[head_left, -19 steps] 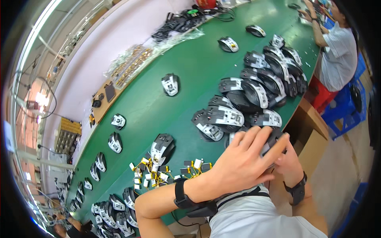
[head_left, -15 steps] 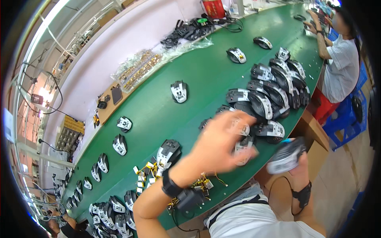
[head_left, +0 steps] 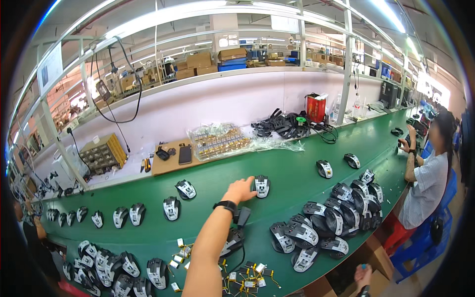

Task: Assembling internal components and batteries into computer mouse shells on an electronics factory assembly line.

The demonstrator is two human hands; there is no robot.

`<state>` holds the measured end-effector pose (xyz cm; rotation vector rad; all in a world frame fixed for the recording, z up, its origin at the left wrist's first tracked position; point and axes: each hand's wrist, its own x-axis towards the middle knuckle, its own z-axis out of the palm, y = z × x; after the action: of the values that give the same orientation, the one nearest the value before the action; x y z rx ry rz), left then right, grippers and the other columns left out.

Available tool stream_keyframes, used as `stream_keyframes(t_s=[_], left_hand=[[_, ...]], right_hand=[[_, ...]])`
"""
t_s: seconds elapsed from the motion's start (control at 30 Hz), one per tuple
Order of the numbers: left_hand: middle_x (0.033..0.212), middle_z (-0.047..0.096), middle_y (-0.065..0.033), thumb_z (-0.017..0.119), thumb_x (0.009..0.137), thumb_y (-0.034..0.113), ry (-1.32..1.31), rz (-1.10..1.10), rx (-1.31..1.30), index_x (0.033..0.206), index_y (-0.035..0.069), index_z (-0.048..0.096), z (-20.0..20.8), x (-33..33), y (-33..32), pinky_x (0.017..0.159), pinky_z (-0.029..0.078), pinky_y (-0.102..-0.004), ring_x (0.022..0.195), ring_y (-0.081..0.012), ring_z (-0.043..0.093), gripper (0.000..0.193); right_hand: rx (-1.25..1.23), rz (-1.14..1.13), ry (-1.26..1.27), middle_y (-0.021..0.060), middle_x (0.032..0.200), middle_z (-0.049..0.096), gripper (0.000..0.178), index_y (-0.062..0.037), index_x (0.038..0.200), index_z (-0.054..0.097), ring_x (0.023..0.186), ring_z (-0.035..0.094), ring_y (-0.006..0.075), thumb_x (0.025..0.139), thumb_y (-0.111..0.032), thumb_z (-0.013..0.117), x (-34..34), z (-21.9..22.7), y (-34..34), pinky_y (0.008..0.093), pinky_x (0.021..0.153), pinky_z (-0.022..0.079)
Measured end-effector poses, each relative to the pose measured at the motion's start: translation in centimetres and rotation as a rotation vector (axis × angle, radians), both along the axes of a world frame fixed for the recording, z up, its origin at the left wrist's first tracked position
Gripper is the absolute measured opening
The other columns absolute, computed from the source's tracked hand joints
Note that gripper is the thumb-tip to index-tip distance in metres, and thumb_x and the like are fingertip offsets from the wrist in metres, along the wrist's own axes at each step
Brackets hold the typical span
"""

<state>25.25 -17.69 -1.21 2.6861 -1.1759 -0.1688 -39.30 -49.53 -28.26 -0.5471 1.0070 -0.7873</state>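
Note:
On the green conveyor belt lies a black and white half-built computer mouse (head_left: 262, 186). My left hand (head_left: 241, 190) reaches out to it, thumb and fingertips apart at its left edge. They do not wrap round it. A black band with a dark block circles my left wrist. Low at the right, beyond the bench edge, my right hand (head_left: 362, 274) has its fingers curled, with a small teal bit showing at the top. What it holds is too small to tell. Small wired batteries (head_left: 250, 278) lie near my left forearm, beside another mouse (head_left: 232, 242) partly hidden by it.
A heap of mice (head_left: 341, 210) covers the near right, another heap (head_left: 106, 265) the near left. Several single mice line the belt. Behind it are a bagged tray of parts (head_left: 220, 141), a phone (head_left: 185, 154), black cables and a red tin (head_left: 315, 107). A co-worker (head_left: 425, 173) sits at right.
My left hand has moved from the right heap to the single mouse on the belt. The mouse seen in my right hand no longer shows, and that hand is lower. The view has swung up.

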Motion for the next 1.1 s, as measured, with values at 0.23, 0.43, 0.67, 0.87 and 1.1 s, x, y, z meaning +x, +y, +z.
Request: stream_keyframes(t_s=[0.23,0.43,0.67,0.87,1.1], left_hand=[[0.146,0.037,-0.0194,0.066,0.077,0.055,-0.060,0.598,0.097,0.142,0.012,0.037,4.2,5.7,15.0,0.105,0.027,-0.0639,0.136,-0.0409,0.030,0.083],[0.143,0.039,-0.0185,0.070,0.068,0.064,0.142,0.808,0.066,0.138,0.012,0.044,0.0,2.6,23.1,0.101,0.032,-0.0644,0.135,-0.0447,0.027,0.091],[0.134,0.046,-0.0178,0.062,0.081,0.038,0.071,0.591,0.165,0.126,0.013,0.055,-1.4,3.1,24.5,0.097,0.042,-0.0560,0.124,-0.0456,0.042,0.051],[0.122,0.055,-0.0202,0.057,0.080,0.037,-0.255,0.755,0.094,0.121,0.011,0.059,4.0,1.4,32.6,0.097,0.042,-0.0501,0.112,-0.0468,0.049,0.049],[0.125,0.053,-0.0221,0.061,0.079,0.039,-0.189,0.966,0.098,0.122,0.008,0.059,2.1,3.5,42.6,0.097,0.042,-0.0501,0.116,-0.0442,0.048,0.053]], right_hand=[[-0.569,-0.104,-0.306,-0.0026,0.095,0.063,0.021,-0.0130,0.109,0.060,0.085,0.060,0.0060,0.092,-0.025,0.062,6.5,21.3,-7.8,0.0189,0.067,0.049],[-1.010,0.846,0.113,0.0089,0.088,0.069,0.027,-0.0054,0.110,0.058,0.075,0.066,0.0158,0.088,-0.021,0.060,33.8,39.6,5.4,0.0238,0.063,0.051],[-1.475,1.299,0.827,0.0230,0.095,0.069,0.077,0.0080,0.107,0.064,0.088,0.068,0.0337,0.071,-0.059,0.069,56.5,34.2,14.1,0.0396,0.077,0.054],[-1.654,1.034,1.232,0.0143,0.112,0.065,0.057,-0.0091,0.115,0.060,0.105,0.063,0.0321,0.075,-0.048,0.069,60.0,28.9,19.4,0.0491,0.080,0.053],[-1.606,1.017,0.938,0.0202,0.114,0.059,0.044,-0.0106,0.119,0.056,0.104,0.060,0.0384,0.077,-0.024,0.062,65.6,28.1,22.6,0.0468,0.084,0.051]])
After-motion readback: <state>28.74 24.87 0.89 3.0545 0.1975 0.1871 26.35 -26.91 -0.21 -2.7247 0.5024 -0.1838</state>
